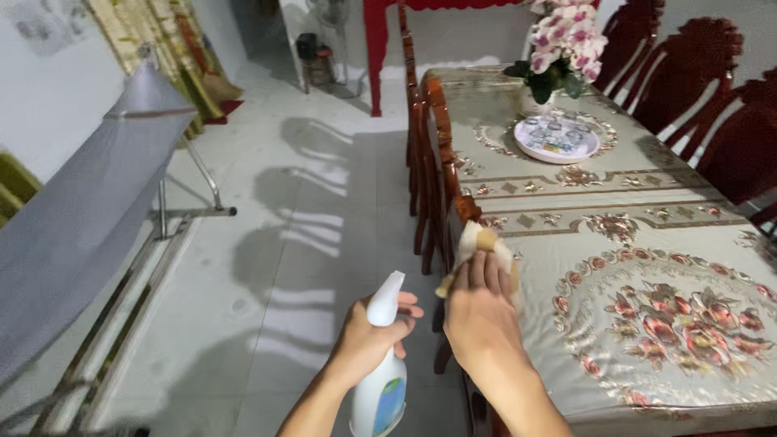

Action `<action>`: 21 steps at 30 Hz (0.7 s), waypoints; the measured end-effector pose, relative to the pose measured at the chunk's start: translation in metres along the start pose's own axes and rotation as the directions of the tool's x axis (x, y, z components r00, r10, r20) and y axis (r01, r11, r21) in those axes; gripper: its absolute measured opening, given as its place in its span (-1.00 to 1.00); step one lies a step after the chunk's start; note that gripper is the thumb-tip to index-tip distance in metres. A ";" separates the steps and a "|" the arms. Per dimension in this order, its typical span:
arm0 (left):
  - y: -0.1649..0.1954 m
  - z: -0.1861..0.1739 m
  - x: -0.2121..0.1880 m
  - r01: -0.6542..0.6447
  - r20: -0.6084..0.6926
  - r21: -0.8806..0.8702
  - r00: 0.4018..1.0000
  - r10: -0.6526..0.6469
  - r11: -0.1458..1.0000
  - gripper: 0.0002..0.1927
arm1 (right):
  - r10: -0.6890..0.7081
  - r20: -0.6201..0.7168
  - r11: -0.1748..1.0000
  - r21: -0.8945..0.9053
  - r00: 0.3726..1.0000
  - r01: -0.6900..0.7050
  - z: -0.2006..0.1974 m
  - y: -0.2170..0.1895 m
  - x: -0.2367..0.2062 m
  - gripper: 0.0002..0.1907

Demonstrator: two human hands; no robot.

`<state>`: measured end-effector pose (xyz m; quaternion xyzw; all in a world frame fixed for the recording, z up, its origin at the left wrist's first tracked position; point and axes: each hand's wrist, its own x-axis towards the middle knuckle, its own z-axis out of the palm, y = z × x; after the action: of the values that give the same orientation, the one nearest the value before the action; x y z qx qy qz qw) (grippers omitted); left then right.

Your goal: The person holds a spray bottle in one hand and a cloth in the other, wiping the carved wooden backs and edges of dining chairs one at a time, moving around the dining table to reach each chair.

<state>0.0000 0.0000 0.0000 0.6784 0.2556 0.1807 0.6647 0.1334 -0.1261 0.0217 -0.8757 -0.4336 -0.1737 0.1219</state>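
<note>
Spray bottle: white plastic trigger spray bottle (382, 380) with a blue-green label, upright, nozzle on top, gripped around its neck, held above the tiled floor beside the table.
Cloth: crumpled yellow and cream cleaning cloth (484, 243), pressed flat on the table's near edge.
</note>
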 end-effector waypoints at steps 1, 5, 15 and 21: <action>0.004 -0.005 0.015 -0.006 -0.002 -0.007 1.000 0.006 1.000 -0.63 | -0.013 -0.075 0.998 0.058 0.997 0.017 0.007 0.005 0.007 -0.43; 0.011 -0.024 0.064 0.019 0.067 -0.040 0.998 -0.016 0.999 -0.63 | 0.039 -0.160 0.988 0.156 0.986 -0.014 0.032 0.020 0.046 -0.42; -0.007 -0.073 0.174 0.051 0.332 -0.105 0.943 -0.013 0.993 -0.63 | 0.283 -0.133 0.923 -0.232 0.950 -0.308 0.069 -0.022 0.102 -0.30; -0.016 -0.141 0.225 0.074 0.526 -0.075 0.850 -0.023 0.994 -0.64 | 0.767 0.051 0.639 0.037 0.640 -0.768 0.070 -0.056 0.156 -0.54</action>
<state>0.0971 0.2461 -0.0301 0.6637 0.0730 -0.0165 0.7443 0.1902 0.0450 0.0251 -0.9758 -0.0278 -0.0800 0.2016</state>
